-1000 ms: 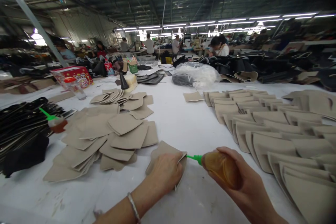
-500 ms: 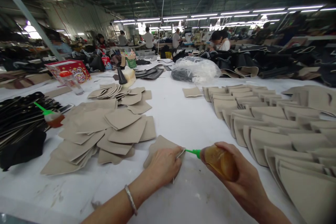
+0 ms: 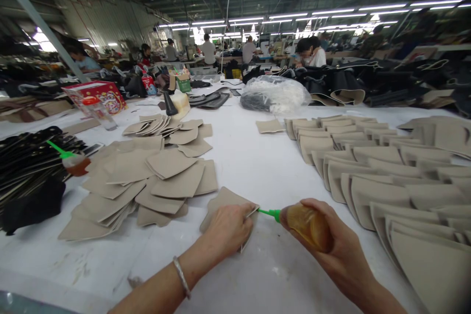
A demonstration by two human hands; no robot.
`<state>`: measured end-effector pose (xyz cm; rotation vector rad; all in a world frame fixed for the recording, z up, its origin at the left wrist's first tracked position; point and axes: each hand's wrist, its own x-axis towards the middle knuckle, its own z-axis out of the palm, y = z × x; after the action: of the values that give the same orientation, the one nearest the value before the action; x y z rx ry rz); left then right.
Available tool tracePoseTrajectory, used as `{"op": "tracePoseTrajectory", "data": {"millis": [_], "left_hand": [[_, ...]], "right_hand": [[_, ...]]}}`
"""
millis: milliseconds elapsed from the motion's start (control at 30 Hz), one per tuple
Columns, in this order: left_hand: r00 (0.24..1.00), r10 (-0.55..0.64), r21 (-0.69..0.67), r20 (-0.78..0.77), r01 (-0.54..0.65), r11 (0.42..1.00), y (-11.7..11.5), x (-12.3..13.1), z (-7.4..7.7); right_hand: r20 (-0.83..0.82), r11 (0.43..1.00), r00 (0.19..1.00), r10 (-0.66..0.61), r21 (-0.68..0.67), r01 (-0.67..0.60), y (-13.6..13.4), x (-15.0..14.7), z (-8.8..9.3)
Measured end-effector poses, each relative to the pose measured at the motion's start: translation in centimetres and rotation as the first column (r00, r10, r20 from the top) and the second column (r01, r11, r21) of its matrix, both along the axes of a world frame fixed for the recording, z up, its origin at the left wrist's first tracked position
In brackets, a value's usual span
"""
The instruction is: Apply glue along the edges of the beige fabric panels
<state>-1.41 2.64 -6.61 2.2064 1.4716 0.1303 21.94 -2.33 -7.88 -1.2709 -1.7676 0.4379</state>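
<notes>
My right hand (image 3: 336, 248) is wrapped around a glue bottle (image 3: 307, 225) of amber liquid, tilted nearly flat. Its green nozzle tip touches or almost touches the right edge of a beige piece of sheet material (image 3: 224, 200) on the table. Over that same piece lies my left hand (image 3: 230, 228), fingers curled and gripping it near the edge, with a bracelet on the wrist. The thumb is partly hidden. Left of my hands spreads a loose pile of similar beige pieces (image 3: 176, 189). On the right, overlapping rows of beige pieces (image 3: 380, 194) stretch away from me.
A second green-tipped bottle (image 3: 75, 163) leans by a stack of black pieces (image 3: 35, 157) at left. Further back are a lidded clear jar (image 3: 99, 114), a red box (image 3: 106, 97) and a plastic-wrapped bundle (image 3: 274, 95). Several people sit at benches beyond.
The nozzle tip has shifted very slightly left along the beige piece's edge. Both hands keep almost the same places and grips. The view has tilted a little.
</notes>
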Motion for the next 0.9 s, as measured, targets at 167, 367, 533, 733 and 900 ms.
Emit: {"op": "tracePoseTrajectory", "data": {"millis": [167, 367, 533, 733, 900], "left_hand": [[1.000, 0.005, 0.021, 0.007, -0.005, 1.000, -0.15, 0.12, -0.48], [1.000, -0.022, 0.045, 0.000, 0.022, 0.999, -0.26, 0.14, -0.44], [0.999, -0.030, 0.040, -0.023, 0.031, 0.999, -0.29, 0.08, -0.45], [0.998, -0.048, -0.001, -0.037, 0.048, 0.999, -0.35, 0.14, -0.08], [0.998, -0.046, -0.008, -0.031, 0.046, 0.999, -0.45, 0.11, 0.23]], "right_hand": [[-0.007, 1.000, 1.000, -0.024, 0.002, 0.024, 0.00, 0.00, 0.27], [-0.010, 1.000, 1.000, 0.009, -0.013, -0.009, -0.28, 0.20, 0.03], [-0.042, 0.998, 0.998, -0.039, -0.060, 0.036, -0.14, 0.37, 0.10], [-0.042, 0.999, 0.998, -0.035, -0.026, 0.034, -0.08, 0.36, -0.09], [-0.102, 0.991, 0.994, -0.032, -0.135, 0.018, -0.16, 0.81, -0.50]]}}
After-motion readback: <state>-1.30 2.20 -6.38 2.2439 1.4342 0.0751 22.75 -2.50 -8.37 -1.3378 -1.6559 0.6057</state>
